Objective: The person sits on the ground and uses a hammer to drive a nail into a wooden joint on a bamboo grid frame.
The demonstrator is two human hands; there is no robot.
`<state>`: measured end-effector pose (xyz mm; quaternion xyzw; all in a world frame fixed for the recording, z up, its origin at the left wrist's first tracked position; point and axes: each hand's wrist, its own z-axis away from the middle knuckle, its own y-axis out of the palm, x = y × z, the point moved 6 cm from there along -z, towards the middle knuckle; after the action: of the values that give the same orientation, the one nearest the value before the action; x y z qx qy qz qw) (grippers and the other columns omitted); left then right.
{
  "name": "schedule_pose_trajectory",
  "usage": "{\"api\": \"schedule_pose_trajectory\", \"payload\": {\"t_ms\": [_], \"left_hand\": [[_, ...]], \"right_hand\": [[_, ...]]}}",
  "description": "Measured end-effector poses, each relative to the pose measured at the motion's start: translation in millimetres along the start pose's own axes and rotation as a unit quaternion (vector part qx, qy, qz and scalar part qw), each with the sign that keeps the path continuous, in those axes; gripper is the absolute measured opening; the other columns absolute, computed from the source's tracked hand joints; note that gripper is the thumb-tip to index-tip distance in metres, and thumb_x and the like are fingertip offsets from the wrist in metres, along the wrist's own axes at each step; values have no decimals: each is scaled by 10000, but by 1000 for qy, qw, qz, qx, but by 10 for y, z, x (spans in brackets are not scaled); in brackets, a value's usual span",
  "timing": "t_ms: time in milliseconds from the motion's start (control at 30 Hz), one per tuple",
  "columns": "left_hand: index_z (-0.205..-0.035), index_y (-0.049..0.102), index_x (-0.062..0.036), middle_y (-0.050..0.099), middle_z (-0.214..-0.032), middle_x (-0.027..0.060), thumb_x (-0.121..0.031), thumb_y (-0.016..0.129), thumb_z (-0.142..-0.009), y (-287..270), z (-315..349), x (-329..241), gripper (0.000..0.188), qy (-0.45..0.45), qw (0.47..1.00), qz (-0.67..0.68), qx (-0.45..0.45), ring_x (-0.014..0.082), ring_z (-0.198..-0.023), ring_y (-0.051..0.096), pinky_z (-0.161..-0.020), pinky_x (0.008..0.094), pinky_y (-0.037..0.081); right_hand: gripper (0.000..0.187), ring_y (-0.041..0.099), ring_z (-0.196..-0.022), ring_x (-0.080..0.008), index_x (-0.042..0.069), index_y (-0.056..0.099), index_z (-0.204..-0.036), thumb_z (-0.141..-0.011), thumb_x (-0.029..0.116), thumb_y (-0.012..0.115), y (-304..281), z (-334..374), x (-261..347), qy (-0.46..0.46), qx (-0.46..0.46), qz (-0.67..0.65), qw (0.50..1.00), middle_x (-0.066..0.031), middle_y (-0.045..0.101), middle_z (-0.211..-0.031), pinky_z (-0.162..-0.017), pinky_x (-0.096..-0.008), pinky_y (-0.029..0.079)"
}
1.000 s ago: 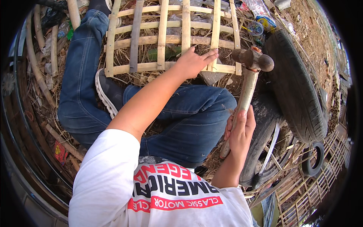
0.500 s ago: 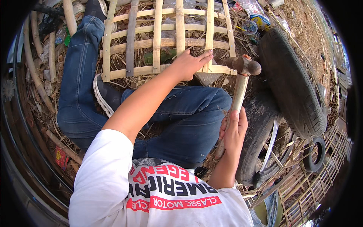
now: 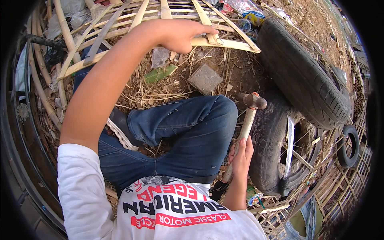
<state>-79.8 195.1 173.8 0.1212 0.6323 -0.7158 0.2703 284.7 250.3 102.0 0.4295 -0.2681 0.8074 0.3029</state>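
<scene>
My left hand (image 3: 182, 37) grips the near edge of a bamboo lattice (image 3: 236, 45), where an upright slat crosses the edge strip. Some of its fingers are hidden behind the slats. That near edge is raised and tilted off the ground. In my right hand (image 3: 241, 157) is a ball-peen hammer (image 3: 245, 127) with a pale handle. Its rusty head points up and away from me, over the space beside my bent knee. A square grey stone block (image 3: 205, 79) lies on the soil below the lattice, apart from both hands.
To the right, a large tyre (image 3: 302, 72) leans over another tyre (image 3: 266, 140). A curved blade with a dark handle (image 3: 289, 150) rests against the lower one. A small tyre (image 3: 348, 147) and more bamboo latticework (image 3: 344, 200) lie beyond. Bamboo poles (image 3: 64, 24) and litter are at left.
My left hand has lifted the lattice's near edge and shifted it away, uncovering the stone block and a green leaf. The hammer in my right hand has dropped slightly lower in view.
</scene>
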Motion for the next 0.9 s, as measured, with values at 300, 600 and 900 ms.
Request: {"api": "schedule_pose_trajectory", "payload": {"t_ms": [300,600,900], "left_hand": [[-1531,279,-160,390,-1490,141,108,614,-677,-953,2,-27,956,-37,989,21,142,233,-1211,499,-952,331,460],[-1556,175,-148,352,-1523,73,136,584,-737,-1196,-2,-30,959,-116,954,177,211,150,-1053,531,-845,299,489],[-1487,343,-79,390,-1503,181,141,472,-622,163,161,-50,901,-5,1000,-4,-24,325,-1362,414,-1104,392,335]], "right_hand": [[332,406,-389,-68,100,421,-883,-1037,394,408,183,-24,-373,32,71,2,997,5,414,-568,-332,-221,347],[292,409,-388,-66,84,430,-865,-1033,324,439,202,-148,-431,47,60,-11,997,2,434,-554,-335,-224,350],[308,402,-382,-61,82,449,-856,-1036,333,450,12,-582,-141,-20,-20,40,999,14,421,-548,-325,-222,327]]}}
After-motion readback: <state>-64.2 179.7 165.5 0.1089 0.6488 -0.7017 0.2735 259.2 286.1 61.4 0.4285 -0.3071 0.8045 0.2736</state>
